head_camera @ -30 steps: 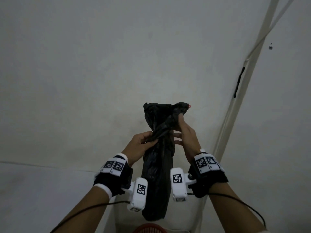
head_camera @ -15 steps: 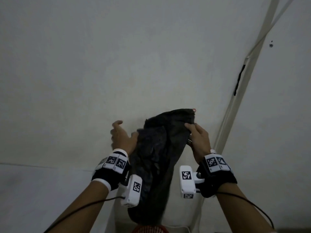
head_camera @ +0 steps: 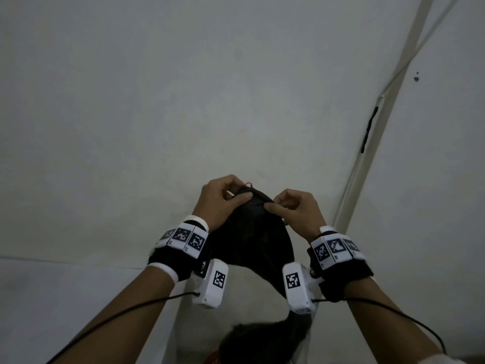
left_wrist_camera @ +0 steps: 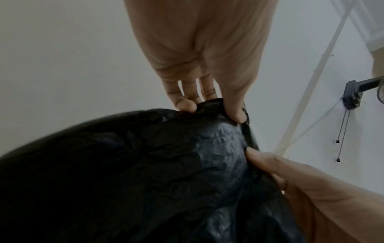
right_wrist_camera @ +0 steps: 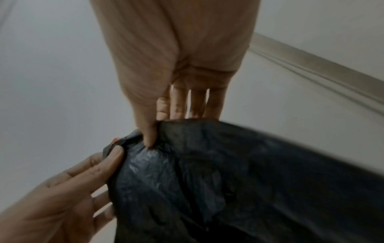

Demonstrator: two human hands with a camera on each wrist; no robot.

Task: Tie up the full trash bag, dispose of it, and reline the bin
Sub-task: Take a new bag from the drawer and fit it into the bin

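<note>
So judging by what's in hand, this looks like the relining stretch of the job: the person is holding up a limp black bag [head_camera: 252, 240] that hangs flat and empty rather than bulging, which reads like a fresh liner getting opened, though no tied-off full bag is anywhere in view, so whether the tying and dumping are really done can't be confirmed. Nearest the camera, at the very bottom of the head view, a sliver of something red [head_camera: 214, 357] peeks out under the bag's tail; probably the bin, but too little shows to be sure, and nothing is lining it yet. Moving up, the bag hangs in the air between the two wrists, in front of the plain pale wall [head_camera: 157, 101]. At its top edge, the left hand [head_camera: 223, 199] pinches the rim between thumb and curled fingers, and the right hand [head_camera: 296, 211] does the same right beside it, thumb pressed into the plastic. The bag itself is thin, crinkly and matte black, with a tiny bit of red [right_wrist_camera: 115, 140] at the top corner, maybe a drawstring. Still to do: find the mouth, spread it open, and fit it over the bin.
</note>
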